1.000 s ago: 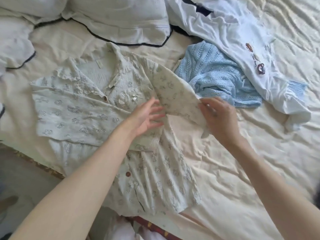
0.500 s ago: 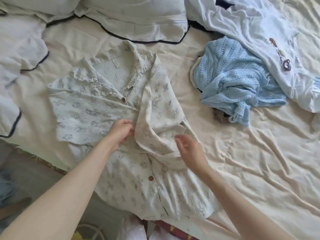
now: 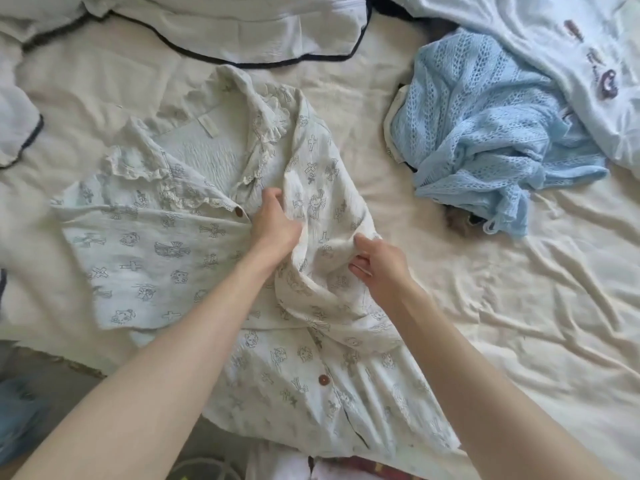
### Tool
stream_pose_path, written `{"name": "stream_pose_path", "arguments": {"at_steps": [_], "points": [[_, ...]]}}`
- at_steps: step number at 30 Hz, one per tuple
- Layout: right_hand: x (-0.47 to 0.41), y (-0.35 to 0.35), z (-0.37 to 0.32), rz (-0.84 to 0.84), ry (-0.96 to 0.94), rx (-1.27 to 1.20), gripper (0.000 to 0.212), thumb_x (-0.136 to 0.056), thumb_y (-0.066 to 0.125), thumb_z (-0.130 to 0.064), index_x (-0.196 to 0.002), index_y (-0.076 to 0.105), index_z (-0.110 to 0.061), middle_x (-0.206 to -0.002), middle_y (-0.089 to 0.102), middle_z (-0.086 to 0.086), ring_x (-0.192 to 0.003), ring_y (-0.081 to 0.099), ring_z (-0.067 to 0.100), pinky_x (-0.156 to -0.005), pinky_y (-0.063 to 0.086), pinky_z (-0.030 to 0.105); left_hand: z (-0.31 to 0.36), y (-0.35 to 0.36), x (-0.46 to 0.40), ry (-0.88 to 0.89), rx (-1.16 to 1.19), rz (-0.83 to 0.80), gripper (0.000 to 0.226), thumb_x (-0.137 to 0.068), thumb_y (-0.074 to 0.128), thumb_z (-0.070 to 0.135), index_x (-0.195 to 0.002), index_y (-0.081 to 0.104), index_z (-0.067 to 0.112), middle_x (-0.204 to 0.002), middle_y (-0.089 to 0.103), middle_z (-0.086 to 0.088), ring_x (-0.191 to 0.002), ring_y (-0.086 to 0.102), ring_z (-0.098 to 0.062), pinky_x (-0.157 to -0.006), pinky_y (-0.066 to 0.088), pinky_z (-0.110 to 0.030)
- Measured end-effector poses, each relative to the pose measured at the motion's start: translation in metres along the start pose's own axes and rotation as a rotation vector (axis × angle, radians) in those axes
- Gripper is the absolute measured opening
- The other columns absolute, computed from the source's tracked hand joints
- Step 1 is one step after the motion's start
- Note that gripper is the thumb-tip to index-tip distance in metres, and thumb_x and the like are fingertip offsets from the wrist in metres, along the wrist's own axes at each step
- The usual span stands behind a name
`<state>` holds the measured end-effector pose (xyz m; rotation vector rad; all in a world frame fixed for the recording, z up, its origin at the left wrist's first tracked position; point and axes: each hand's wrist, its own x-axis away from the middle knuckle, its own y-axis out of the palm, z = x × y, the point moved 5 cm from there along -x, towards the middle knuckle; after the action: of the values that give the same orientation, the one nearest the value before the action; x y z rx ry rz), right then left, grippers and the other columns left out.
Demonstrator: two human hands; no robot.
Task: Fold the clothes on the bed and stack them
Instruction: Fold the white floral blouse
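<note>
Here both the left hand [image 3: 273, 225] and right hand [image 3: 379, 268] pinch the printed shirt [image 3: 145, 258] beneath them

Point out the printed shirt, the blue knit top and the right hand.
printed shirt [image 3: 145, 251]: head view, on its folded sleeve panel.
blue knit top [image 3: 474, 119]: head view, on its middle.
right hand [image 3: 379, 268]: head view, on its back.
</note>
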<state>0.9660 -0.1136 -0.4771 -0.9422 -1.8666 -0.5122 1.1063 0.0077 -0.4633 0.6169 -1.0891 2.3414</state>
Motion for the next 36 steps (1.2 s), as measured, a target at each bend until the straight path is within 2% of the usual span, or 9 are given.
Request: {"name": "stream_pose_path", "arguments": {"at_steps": [4,7,11,15,19,26,29,32,36], "points": [[0.013,0.008,0.005,-0.086,-0.084,-0.063,0.013,-0.088,0.064,-0.01,-0.099,0.065,-0.002,-0.091,0.063,0.007,-0.085,0.061,0.017,-0.088,0.052,0.031,-0.038,-0.033,0.01,-0.076,0.024,-0.085,0.023,-0.09,0.058,0.007,-0.112,0.054,0.009,-0.096,0.06,-0.002,-0.077,0.055,-0.014,-0.063,0.046,-0.023],[0.009,0.017,0.012,-0.15,0.07,-0.285,0.017,-0.093,0.058,-0.017,-0.108,0.064,-0.012,-0.101,0.068,0.005,-0.095,0.065,0.017,-0.084,0.053,0.028,-0.053,-0.054,0.009,-0.144,0.009,-0.107,0.032,-0.088,0.059,0.004,-0.119,0.057,0.013,-0.103,0.063,0.001,-0.088,0.058,-0.013,-0.076,0.048,-0.027],[-0.003,0.026,0.007,-0.114,0.207,-0.393,0.031,-0.099,0.048,-0.033,-0.084,0.06,-0.01,-0.066,0.055,0.0,-0.058,0.047,0.015,-0.066,0.053,0.027,-0.02,-0.056,-0.011,0.031,-0.107,-0.046,0.04,-0.091,0.057,0.013,-0.13,0.051,0.013,-0.097,0.054,0.015,-0.079,0.051,0.004,-0.067,0.038,-0.011],[-0.012,0.023,0.001,0.047,0.203,-0.375,0.023,-0.096,0.055,-0.029,-0.087,0.062,-0.01,-0.066,0.061,0.0,-0.052,0.051,0.013,-0.058,0.048,0.027,0.039,-0.044,-0.046,0.264,-0.265,0.06,0.036,-0.096,0.046,0.018,-0.129,0.05,0.005,-0.112,0.059,-0.007,-0.094,0.054,-0.021,-0.08,0.039,-0.03],[-0.014,0.025,-0.005,0.045,0.217,-0.356,0.017,-0.093,0.059,-0.019,-0.08,0.06,-0.009,-0.052,0.057,-0.003,-0.032,0.047,0.005,-0.049,0.044,0.025,0.064,-0.03,-0.089,0.188,-0.37,0.061,0.038,-0.095,0.046,0.021,-0.125,0.05,-0.003,-0.117,0.059,-0.021,-0.11,0.052,-0.037,-0.087,0.041,-0.04],[-0.025,0.011,-0.052,0.077,-0.042,-0.196,0.01,-0.086,0.057,-0.007,-0.086,0.064,0.0,-0.083,0.054,0.009,-0.074,0.051,0.02,-0.063,0.047,0.029,0.062,-0.028,-0.126,-0.158,-0.011,0.055,0.029,-0.088,0.066,0.031,-0.098,0.063,0.003,-0.106,0.065,-0.011,-0.104,0.062,-0.027,-0.083,0.048,-0.032],[-0.025,0.0,-0.064,0.132,-0.179,-0.304,0.021,-0.086,0.064,-0.01,-0.082,0.065,0.011,-0.077,0.056,0.004,-0.072,0.05,0.016,-0.063,0.044,0.022,0.071,-0.024,-0.133,-0.209,0.187,-0.012,0.013,-0.094,0.058,0.025,-0.091,0.058,0.013,-0.094,0.062,-0.006,-0.098,0.059,-0.022,-0.085,0.05,-0.033],[-0.021,-0.007,-0.061,0.102,-0.219,-0.39,0.011,-0.087,0.067,-0.013,-0.079,0.074,-0.011,-0.067,0.068,-0.007,-0.061,0.061,0.005,-0.054,0.048,0.015,0.085,-0.03,-0.143,-0.165,0.285,0.027,0.012,-0.099,0.046,0.024,-0.096,0.053,0.015,-0.102,0.06,-0.007,-0.1,0.06,-0.025,-0.094,0.05,-0.041],[-0.024,0.002,-0.045,-0.134,-0.09,-0.405,0.008,-0.09,0.059,-0.005,-0.085,0.064,-0.008,-0.077,0.061,0.004,-0.073,0.058,0.016,-0.064,0.05,0.023,0.085,-0.026,-0.148,-0.205,0.347,0.014,0.014,-0.098,0.045,0.016,-0.087,0.052,0.015,-0.078,0.057,-0.001,-0.075,0.056,-0.016,-0.065,0.048,-0.027]]}}
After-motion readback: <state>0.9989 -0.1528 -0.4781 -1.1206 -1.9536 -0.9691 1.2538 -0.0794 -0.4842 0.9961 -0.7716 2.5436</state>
